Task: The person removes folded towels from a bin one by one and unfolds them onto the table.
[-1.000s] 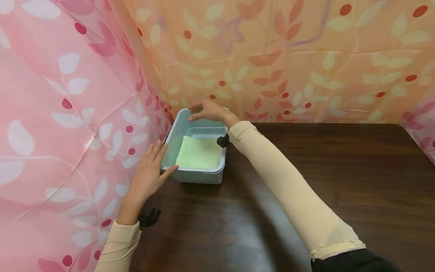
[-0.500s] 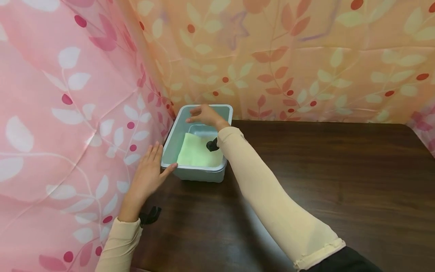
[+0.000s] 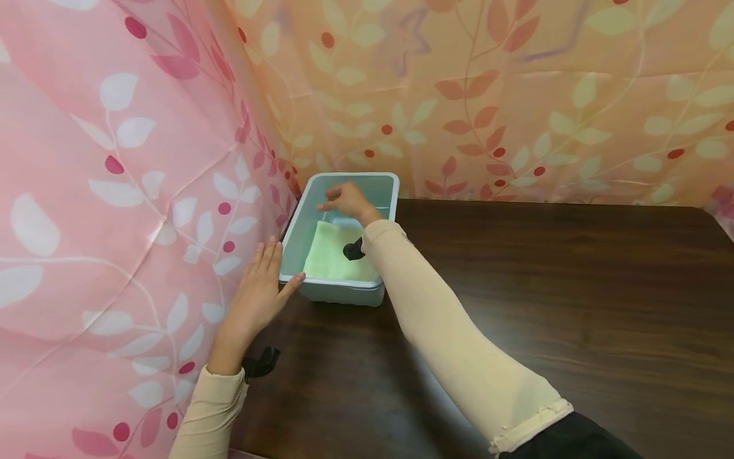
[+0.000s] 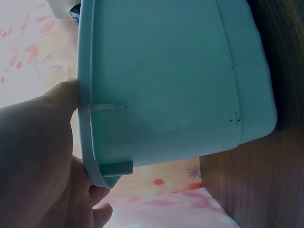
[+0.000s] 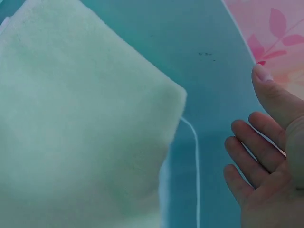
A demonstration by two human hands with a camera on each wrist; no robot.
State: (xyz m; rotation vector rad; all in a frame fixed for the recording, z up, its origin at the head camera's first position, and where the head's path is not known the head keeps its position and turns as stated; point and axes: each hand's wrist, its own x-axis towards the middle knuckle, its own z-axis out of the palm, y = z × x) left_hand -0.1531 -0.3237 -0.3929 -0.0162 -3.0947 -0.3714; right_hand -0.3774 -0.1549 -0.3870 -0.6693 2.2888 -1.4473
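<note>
In the tub (image 3: 302, 233), the cloth (image 3: 331, 252) looks soft + light, prob. best pinched by 1 corner (image 5: 175, 96), w/ R hand (image 3: 348, 201) loose, L hand (image 3: 255, 296) straight-fingered.

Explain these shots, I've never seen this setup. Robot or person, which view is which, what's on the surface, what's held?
No robot: these are a person's two bare hands. The head view looks forward and down; the left-wrist and right-wrist views are taken from each wrist, looking at that hand's work. On the dark table stands a pale blue-green bin with a pale green cloth inside. The left hand touches the bin's near-left corner. The right hand, over the bin's far part, holds nothing.
</note>
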